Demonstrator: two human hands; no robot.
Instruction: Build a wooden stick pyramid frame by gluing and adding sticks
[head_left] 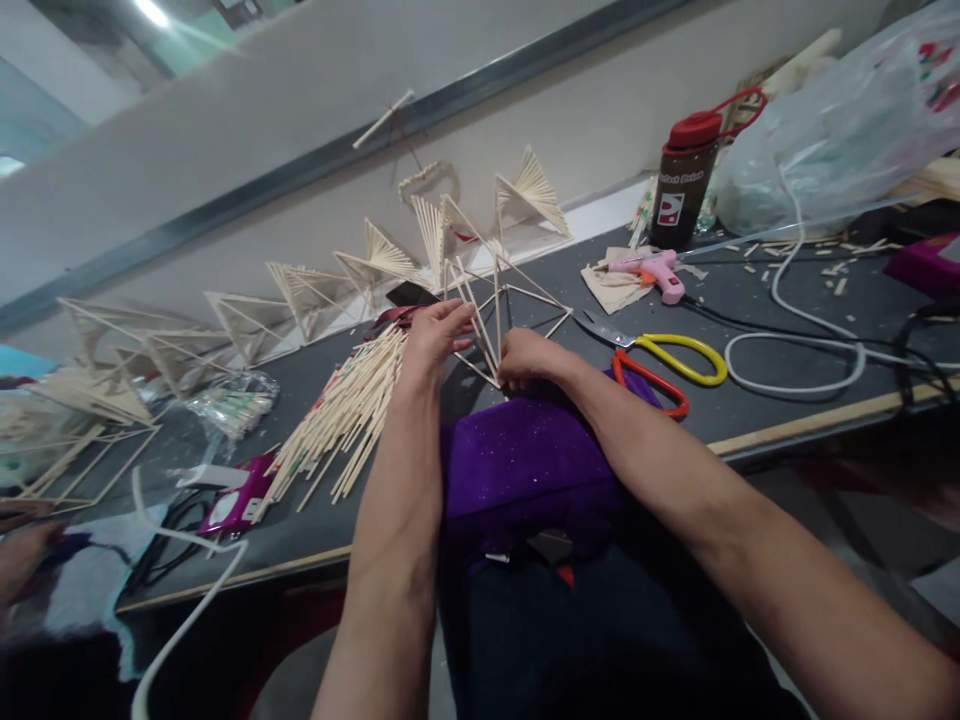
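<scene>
A frame of thin wooden sticks [534,296] stands on the dark table in front of me, with several sticks rising from its base. My left hand [435,345] is at its left side, the fingertips closed on one of the slanted sticks. At the near corner of the frame, my right hand [534,357] pinches the sticks where they meet; its fingertips are partly hidden. A heap of loose wooden sticks [352,400] lies just left of my left forearm. To the right of my right hand are scissors [637,345] with one yellow and one red handle.
A pink glue gun [660,275] rests by a scrap board [613,292]. Behind it stands a dark bottle [679,200] with a red lid. Fan-shaped stick models [300,290] line the wall. White cable [795,385] loops at right. Another person's hand [26,560] shows at far left.
</scene>
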